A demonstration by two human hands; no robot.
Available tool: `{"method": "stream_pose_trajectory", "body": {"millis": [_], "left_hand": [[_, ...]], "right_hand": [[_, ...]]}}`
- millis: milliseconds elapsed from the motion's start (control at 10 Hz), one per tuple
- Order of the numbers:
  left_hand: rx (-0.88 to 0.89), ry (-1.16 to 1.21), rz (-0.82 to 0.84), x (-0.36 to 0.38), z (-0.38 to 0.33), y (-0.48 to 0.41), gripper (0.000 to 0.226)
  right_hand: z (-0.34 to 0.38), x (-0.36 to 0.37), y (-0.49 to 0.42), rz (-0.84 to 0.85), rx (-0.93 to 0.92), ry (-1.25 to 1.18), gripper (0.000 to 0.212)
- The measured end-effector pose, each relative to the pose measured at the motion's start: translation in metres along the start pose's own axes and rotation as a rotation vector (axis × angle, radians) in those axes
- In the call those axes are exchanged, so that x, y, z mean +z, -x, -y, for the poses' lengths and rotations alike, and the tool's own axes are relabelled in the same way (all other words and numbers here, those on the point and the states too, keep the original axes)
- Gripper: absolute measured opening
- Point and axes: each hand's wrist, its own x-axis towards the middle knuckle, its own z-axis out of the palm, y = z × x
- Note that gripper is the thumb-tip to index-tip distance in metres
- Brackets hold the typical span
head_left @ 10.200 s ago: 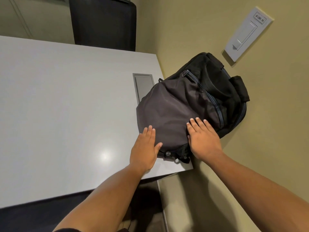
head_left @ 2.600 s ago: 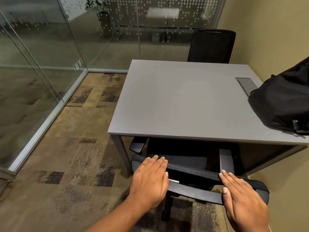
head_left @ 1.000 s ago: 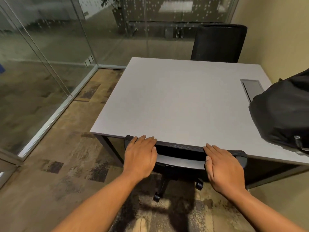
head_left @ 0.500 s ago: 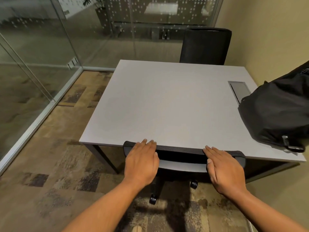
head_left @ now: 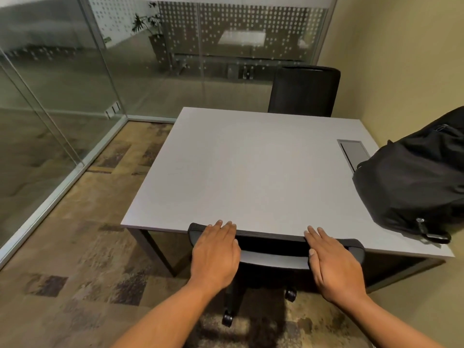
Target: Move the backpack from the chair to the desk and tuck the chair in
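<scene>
The soft black backpack sits on the far right of the smooth grey desk, its right side cut off from view. The left hand and right hand lie flat and open on the chair back's mesh top, right against the near desk edge. The seat is hidden under the desk; only two small wheels show.

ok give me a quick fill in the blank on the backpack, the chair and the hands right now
1. The black backpack lies on the ____ by the wall.
2. Both hands rest flat on top of the near chair's ____.
3. The left hand and right hand are ____, gripping nothing.
4. A second chair stands at the desk's ____ side.

Missing: desk; backrest; open; far
</scene>
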Motion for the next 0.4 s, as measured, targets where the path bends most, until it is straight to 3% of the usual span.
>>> {"method": "stream_pose_trajectory", "body": {"millis": [200,300,400], "left_hand": [[0.025,0.031,0.077,-0.01,-0.001,-0.005,0.052],[0.044,0.016,0.148,-0.018,0.002,-0.017,0.052],[0.068,-0.108,0.079,-0.032,-0.002,-0.031,0.054]], "right_hand": [[-0.001,-0.01,-0.002,0.051,-0.049,-0.006,0.056],[-0.003,-0.018,-0.01,0.104,-0.159,-0.004,0.059],[-0.004,-0.026,-0.027,0.061,-0.254,0.068,0.058]]}}
